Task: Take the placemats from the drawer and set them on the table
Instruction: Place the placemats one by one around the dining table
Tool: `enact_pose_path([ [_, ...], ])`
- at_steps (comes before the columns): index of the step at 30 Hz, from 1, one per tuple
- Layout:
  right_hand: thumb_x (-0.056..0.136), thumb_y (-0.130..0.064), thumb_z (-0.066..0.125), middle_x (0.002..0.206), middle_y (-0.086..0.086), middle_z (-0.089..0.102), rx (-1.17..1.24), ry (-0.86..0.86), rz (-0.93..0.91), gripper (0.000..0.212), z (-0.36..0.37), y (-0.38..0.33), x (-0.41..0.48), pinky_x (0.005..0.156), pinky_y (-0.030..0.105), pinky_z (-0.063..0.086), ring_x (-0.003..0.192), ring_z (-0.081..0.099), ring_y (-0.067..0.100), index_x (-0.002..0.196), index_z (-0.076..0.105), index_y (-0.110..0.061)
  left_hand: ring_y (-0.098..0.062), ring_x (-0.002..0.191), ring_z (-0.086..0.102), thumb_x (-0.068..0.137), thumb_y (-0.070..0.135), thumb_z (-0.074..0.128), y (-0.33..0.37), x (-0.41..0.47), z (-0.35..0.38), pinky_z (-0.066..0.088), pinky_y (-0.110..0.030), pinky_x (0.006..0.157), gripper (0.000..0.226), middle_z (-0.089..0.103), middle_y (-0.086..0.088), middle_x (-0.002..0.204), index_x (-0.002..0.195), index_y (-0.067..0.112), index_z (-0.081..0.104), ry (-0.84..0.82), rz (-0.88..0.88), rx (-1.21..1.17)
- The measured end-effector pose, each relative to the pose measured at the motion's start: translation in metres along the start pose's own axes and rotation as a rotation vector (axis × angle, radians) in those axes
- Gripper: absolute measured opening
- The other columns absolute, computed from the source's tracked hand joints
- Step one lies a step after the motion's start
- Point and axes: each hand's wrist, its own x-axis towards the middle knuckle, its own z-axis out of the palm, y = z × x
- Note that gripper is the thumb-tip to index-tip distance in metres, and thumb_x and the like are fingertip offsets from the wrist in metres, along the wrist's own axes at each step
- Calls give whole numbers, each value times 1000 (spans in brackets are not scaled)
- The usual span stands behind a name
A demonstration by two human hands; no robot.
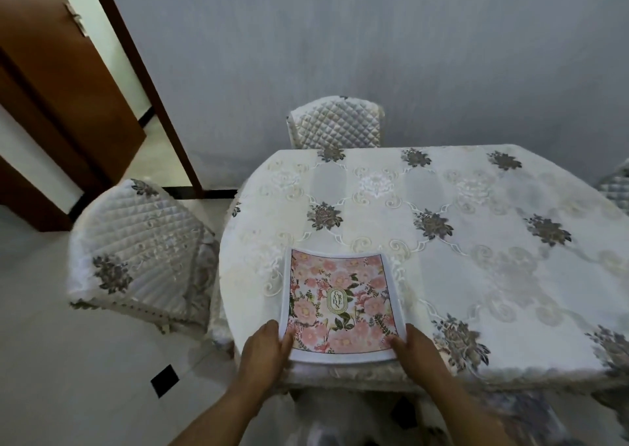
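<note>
The placemat point(340, 304), pink and floral with a white border, lies flat on the table point(493, 207), at the near edge, in the left part of the embroidered cloth. Its near border almost meets the table edge. From the wide-angle view I cannot say surely which axis of the placemat is the long one; it looks close to square, and its sides run roughly straight with the table edge.

The left hand point(263, 347) is at the near left corner of the placemat, and the right hand point(413, 347) is at the near right corner. Each grip is narrow: the fingers lie flat on top of the placemat's border, and I judge that the thumbs are under or beside the edge, but this is hidden. So both hands pinch or press the placemat; they do not carry it in the air.

The relation that matters: the placemat extends away from both hands, toward the quilted chair point(335, 122) on the far side of the placemat. Both hands are equally near, one to each corner. In my judgement this mat is almost set, and the next move is only a small straightening and then to release. If more placemats stay in the drawer, they are not in view here.
</note>
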Motion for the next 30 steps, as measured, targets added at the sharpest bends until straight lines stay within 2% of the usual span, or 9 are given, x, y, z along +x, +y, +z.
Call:
enact_pose_path([
  [3,96,-41,53,115,14,64,-60,-83,73,36,17,15,20,82,33,48,100,61,27,114,53,-10,-19,77,61,93,61,37,-7,2,20,44,-30,64,42,65,-2,87,90,22,53,-58,-67,37],
  [5,95,-43,52,115,14,63,-102,-131,119,37,25,24,27,81,32,48,101,61,27,112,52,-10,-20,82,62,93,60,37,-10,2,29,41,-29,65,42,65,-3,91,93,21,52,-87,-141,53],
  [7,93,-47,54,111,13,64,-140,-140,134,36,27,31,31,76,32,47,99,61,27,104,49,-13,-21,88,61,92,58,40,-12,2,33,45,-31,70,41,63,-4,96,99,19,51,-96,-184,111],
  [9,90,-52,56,102,9,63,-206,-115,114,37,26,35,35,70,32,46,92,62,26,95,44,-18,-24,93,60,91,54,47,-11,6,35,48,-36,76,40,60,-6,101,105,17,49,-109,-181,196],
  [12,86,-57,55,93,2,60,-314,-52,56,38,24,37,39,66,32,45,87,62,23,89,40,-22,-24,95,57,90,48,50,-6,8,34,47,-36,78,35,57,-6,104,107,17,50,-116,-187,248],
  [18,90,-52,49,91,-1,54,-360,23,23,31,24,29,34,65,32,40,87,62,22,87,36,-25,-23,96,55,88,44,54,4,6,26,46,-36,79,29,58,-3,104,103,19,51,-115,-218,261],
  [23,97,-35,42,94,0,61,-348,57,19,16,20,21,24,64,30,40,85,63,21,88,43,-22,-23,93,59,92,37,50,5,6,10,45,-34,76,19,61,-3,98,93,18,51,-138,-213,100],
  [26,96,-30,43,84,-2,59,-293,96,-10,15,12,13,14,63,31,44,75,60,19,85,46,-21,-22,84,57,92,32,53,10,5,-3,43,-34,71,17,61,-4,90,84,19,47,-113,-119,10],
  [30,95,-27,45,70,-7,46,-280,190,-32,18,-20,6,2,57,32,39,64,52,18,78,41,-23,-14,65,49,89,32,61,23,12,-24,38,-31,56,25,52,4,72,73,24,44,-14,-16,-61],
])
